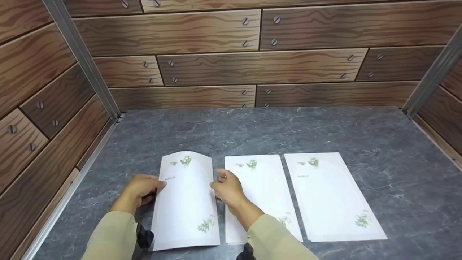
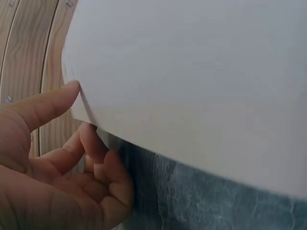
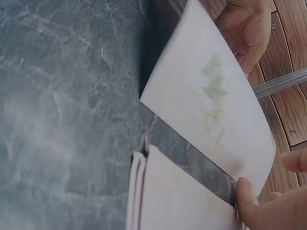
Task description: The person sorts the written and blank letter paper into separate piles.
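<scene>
Both hands hold a white paper sheet printed with green plants, lifted and bowed upward. My left hand pinches its left edge between the thumb on top and fingers beneath; the left wrist view shows this left hand close up. My right hand pinches the right edge near its middle, thumb on the paper. In the right wrist view a green plant print shows on the raised sheet. Below the right forearm lies a middle set of white paper, partly covered by that arm.
A third white sheet with the same plant prints lies flat at the right. All rest on a dark grey marbled table. Wood-patterned walls with metal corner posts stand behind and at the sides.
</scene>
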### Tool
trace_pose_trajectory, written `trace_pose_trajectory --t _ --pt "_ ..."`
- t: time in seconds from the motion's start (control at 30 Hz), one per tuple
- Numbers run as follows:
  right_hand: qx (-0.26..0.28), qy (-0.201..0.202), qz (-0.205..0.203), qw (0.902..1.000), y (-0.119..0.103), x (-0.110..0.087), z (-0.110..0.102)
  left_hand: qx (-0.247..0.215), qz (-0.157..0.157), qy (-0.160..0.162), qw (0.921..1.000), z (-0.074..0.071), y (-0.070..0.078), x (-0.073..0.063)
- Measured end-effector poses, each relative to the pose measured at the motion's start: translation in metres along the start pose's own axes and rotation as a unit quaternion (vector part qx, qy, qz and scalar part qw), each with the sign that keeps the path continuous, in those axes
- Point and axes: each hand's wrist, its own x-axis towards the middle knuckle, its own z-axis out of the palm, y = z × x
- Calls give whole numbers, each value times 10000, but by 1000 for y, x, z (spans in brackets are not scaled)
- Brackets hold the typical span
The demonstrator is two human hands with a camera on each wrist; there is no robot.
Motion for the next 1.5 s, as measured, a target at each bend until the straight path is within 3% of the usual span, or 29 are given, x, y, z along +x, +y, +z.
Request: trace_pose_trajectory --t 0.47,0.67,0.93,1.23,1.5 --pt "-514 -125 75 9986 2 -1 -4 -404 448 -320 9977 -9 -4 3" --pt "-935 -62 -145 9955 3 -1 -8 -858 592 -480 9934 -14 0 3" --pt "-1012 148 -440 9938 1 4 -14 -1006 608 -304 9926 -11 9 3" --pt "-797 349 -695 9938 -11 9 -37 -812 823 -224 9930 2 40 -4" --pt "-373 549 -779 9947 -25 13 -64 -607 1089 -264 9919 24 66 -12"
